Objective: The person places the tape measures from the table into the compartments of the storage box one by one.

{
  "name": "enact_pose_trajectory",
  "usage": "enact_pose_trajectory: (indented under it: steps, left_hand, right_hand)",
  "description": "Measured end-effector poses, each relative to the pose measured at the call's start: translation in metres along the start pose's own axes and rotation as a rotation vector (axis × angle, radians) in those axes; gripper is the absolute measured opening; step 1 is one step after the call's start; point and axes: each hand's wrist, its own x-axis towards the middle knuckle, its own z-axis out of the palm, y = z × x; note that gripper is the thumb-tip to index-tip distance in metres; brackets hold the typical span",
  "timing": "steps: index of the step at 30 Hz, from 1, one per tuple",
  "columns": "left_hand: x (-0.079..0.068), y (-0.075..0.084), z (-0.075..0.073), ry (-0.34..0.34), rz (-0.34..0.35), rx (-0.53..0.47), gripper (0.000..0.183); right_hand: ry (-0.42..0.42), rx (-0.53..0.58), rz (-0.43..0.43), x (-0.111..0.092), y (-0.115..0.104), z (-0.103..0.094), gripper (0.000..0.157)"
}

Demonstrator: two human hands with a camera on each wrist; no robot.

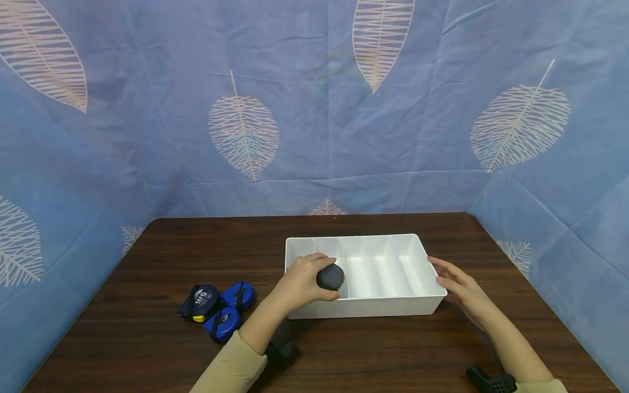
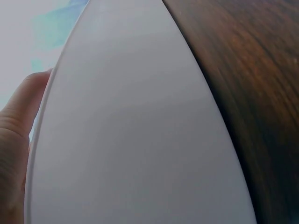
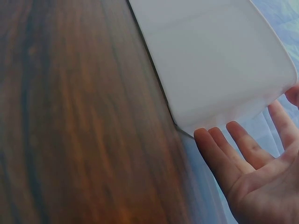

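Observation:
My left hand (image 1: 307, 278) holds a dark grey round object (image 1: 330, 277) between thumb and fingers, over the left part of a white divided tray (image 1: 363, 307). The object's far side is hidden, so its exact kind does not show. In the left wrist view, the tray's front wall (image 2: 135, 112) fills most of the picture and only part of the hand shows at its rim. At the tray's right end is my right hand (image 1: 459, 289), its fingers extended along the end wall. The right wrist view shows the thumb at the rim and the fingertips (image 3: 201, 135) by the wall.
Left of the tray, a dark blue tape measure (image 1: 206, 300) marked 5m lies against two brighter blue round tape measures (image 1: 239, 295) with black straps. All rest on the dark wooden table (image 1: 373, 349). A blue leaf-patterned cloth (image 1: 319, 136) hangs behind and beside the table.

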Motion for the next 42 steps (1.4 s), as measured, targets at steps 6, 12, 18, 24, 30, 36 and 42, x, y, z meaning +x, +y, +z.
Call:
enact_pose_trajectory:
  steps: [6,12,18,24,30,36,42]
  left_hand:
    - [0.000,-0.001,-0.001,-0.013,0.017,-0.007,0.069]
    - [0.000,-0.003,0.001,-0.022,0.024,-0.010,0.069]
    - [0.000,-0.004,0.002,-0.029,0.034,-0.002,0.068]
    - [-0.001,-0.005,0.003,-0.033,0.042,0.033,0.066]
    - [-0.001,-0.006,0.003,-0.033,0.069,0.058,0.063]
    - [-0.001,-0.007,0.003,-0.043,0.101,0.055,0.063]
    - [0.001,-0.010,0.004,-0.046,0.155,0.044,0.052]
  right_hand:
    - [-0.001,0.003,0.004,0.000,-0.001,0.000,0.049]
    - [0.004,-0.004,0.015,0.000,-0.001,0.000,0.049]
    - [0.001,0.001,0.006,0.000,-0.002,0.001,0.049]
    - [0.001,-0.002,0.004,0.001,-0.002,0.001,0.049]
    - [0.003,-0.006,0.007,0.001,-0.002,0.001,0.050]
    - [0.001,-0.011,0.004,-0.001,-0.003,0.002,0.050]
    - [-0.002,-0.002,-0.001,0.001,-0.001,0.001,0.049]
